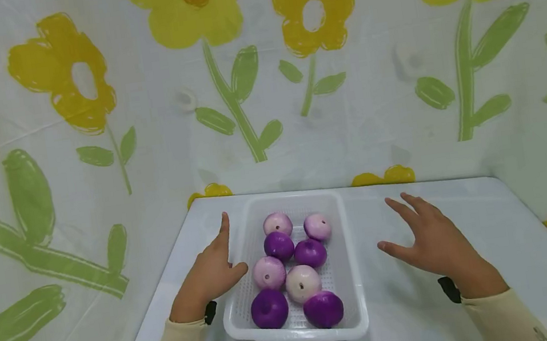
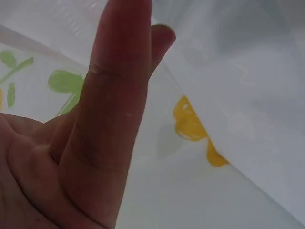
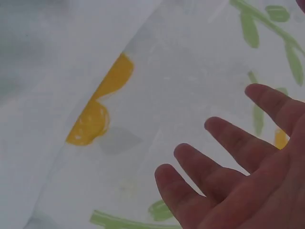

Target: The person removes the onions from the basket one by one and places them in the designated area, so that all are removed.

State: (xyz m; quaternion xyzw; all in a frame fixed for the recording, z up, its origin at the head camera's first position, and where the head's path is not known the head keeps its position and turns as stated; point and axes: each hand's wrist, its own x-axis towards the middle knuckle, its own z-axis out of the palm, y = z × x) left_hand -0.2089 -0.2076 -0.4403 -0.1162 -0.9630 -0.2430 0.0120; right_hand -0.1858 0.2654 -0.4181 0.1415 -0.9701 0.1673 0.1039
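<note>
A white plastic basket (image 1: 360, 291) on the white table holds several onions, some deep purple (image 1: 269, 308) and some pale pink to whitish (image 1: 303, 283). Beside the basket's left wall is my left hand (image 1: 210, 277), its index finger pointing up and away; the thumb overlaps the rim, and whether it touches I cannot tell. My right hand (image 1: 430, 242) hovers over the table right of the basket, fingers spread and holding nothing. In the left wrist view a straight finger (image 2: 112, 95) fills the middle. Spread fingers (image 3: 200, 171) show in the right wrist view, with no onion there.
The white table (image 1: 391, 316) extends to both sides of the basket. A white cloth (image 1: 342, 144) printed with yellow flowers and green leaves hangs behind it and along both sides. Dark wrist straps (image 1: 449, 289) sit at the cuffs of the beige sleeves.
</note>
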